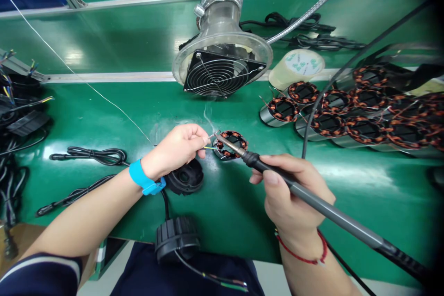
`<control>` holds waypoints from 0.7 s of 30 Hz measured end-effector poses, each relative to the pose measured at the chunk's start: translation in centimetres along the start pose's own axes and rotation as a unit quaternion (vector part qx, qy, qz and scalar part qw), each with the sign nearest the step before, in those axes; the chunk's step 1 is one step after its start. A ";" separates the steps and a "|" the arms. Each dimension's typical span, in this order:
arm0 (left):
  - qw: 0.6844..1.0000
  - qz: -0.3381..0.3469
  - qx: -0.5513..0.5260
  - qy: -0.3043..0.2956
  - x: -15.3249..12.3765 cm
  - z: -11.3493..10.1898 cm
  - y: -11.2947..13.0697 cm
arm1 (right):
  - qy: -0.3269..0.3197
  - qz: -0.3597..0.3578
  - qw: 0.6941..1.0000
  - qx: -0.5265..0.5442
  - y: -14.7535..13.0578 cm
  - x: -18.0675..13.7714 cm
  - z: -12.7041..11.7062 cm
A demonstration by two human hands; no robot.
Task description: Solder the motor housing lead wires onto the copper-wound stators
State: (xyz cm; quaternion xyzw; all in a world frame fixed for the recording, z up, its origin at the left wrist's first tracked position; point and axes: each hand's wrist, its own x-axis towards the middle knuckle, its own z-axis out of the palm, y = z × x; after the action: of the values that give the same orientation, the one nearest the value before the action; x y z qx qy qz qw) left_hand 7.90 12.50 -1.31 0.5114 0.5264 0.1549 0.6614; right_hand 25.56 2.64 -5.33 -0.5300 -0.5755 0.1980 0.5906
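Note:
My right hand (294, 194) is wrapped around a soldering iron (312, 201), whose tip meets the edge of a copper-wound motor stator (231, 144). Thin smoke rises at the tip. My left hand (182, 143), wearing a blue wrist strap (145, 179), pinches a thin wire at the stator's left side. A yellow-green lead (209, 148) runs from beneath those fingers to the stator; its far end is hidden. Thin silvery solder wire (104, 98) slants down from the upper left and passes behind my left hand. Below that hand sits a round black housing (186, 176).
A fume extractor (222, 67) with a fan grille hangs above the stator. Several more stators (364, 126) stand at the right, near a tape roll (298, 67). Bundled black cables (97, 155) lie left. Another black housing (176, 238) sits at the front edge of the green bench (239, 226).

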 end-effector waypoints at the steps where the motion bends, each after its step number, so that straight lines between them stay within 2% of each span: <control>1: 1.000 0.000 0.000 0.001 0.0 0.0 0.0 | -0.003 0.001 1.000 -0.001 0.0 0.0 0.0; 9: 1.000 0.006 -0.004 -0.001 -0.1 0.1 0.1 | 0.015 -0.016 1.000 0.008 0.2 -0.1 0.1; 21: 1.000 0.013 -0.003 0.002 0.0 0.0 0.0 | -0.005 -0.005 1.000 0.000 0.1 -0.1 0.1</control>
State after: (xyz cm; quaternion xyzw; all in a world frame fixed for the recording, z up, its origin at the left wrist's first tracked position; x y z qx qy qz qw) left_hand 7.87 12.49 -1.28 0.5162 0.5206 0.1657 0.6596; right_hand 25.47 2.59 -5.48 -0.5260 -0.5810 0.1977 0.5888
